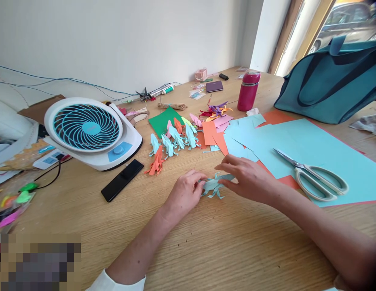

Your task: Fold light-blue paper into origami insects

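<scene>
A light-blue folded paper figure [212, 185] with thin curling legs lies on the wooden table between my two hands. My left hand [185, 188] pinches its left end between thumb and fingers. Over its right end is my right hand [247, 178], thumb and fingers apart and close to the paper; whether they grip it I cannot make out. Beyond them stand several similar folded paper figures [177, 138] in blue, orange and pink. To the right, scissors [312, 178] with pale handles rest on large light-blue sheets [300, 141].
A white fan [91, 133] and a black phone [122, 180] are at left. A green sheet [166, 121], purple and orange paper strips [217, 110] and a magenta flask [248, 92] stand farther back. A teal bag [330, 85] occupies the far right.
</scene>
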`<state>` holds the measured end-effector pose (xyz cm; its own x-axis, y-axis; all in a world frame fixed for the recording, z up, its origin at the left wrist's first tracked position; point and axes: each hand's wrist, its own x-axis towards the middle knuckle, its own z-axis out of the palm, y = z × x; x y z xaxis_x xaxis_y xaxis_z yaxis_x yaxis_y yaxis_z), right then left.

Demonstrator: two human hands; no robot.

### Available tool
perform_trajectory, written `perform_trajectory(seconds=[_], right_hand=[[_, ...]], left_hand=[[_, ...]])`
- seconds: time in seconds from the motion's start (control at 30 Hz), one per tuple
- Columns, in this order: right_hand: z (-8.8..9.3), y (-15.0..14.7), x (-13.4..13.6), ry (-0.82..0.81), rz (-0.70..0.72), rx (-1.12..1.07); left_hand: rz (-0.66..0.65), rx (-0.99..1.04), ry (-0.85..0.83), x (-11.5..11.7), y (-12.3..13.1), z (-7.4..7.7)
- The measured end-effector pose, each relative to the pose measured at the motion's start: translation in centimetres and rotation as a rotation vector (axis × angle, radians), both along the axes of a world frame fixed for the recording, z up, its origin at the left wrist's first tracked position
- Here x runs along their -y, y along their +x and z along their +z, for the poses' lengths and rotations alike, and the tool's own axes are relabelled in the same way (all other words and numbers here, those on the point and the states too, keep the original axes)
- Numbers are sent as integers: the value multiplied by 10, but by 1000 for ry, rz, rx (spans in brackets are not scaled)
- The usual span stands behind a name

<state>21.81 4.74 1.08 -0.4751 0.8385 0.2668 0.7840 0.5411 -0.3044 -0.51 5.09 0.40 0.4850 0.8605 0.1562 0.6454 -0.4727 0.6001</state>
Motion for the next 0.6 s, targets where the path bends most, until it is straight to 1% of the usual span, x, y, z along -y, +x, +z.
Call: perform_trajectory(seconds=[0.07,0.13,0.23,0.27,0.33,0.43,0.5,0.6], right_hand=[[7,6,-1,-27,-79,-26],[15,11,0,-108,-176,-37],[26,12,6,-248,-255,-13],[29,12,8,-289,-252,5],[33,10,12,-372,-203,47],[32,7,13,-457,-90,95],[26,5,12,-447,-33,102],[13,3,7,-360,-25,36]], left_hand=[[45,-17,41,-2,-2,1],[69,-32,74,-4,-3,0],[28,-20,58,-6,-3,-3],[7,-15,36,-6,-3,-4],[-18,-17,2,-6,-2,-6],[-1,-65,-1,-4,0,-6],[35,-104,-30,-2,1,-4],[102,-131,-176,0,0,1]])
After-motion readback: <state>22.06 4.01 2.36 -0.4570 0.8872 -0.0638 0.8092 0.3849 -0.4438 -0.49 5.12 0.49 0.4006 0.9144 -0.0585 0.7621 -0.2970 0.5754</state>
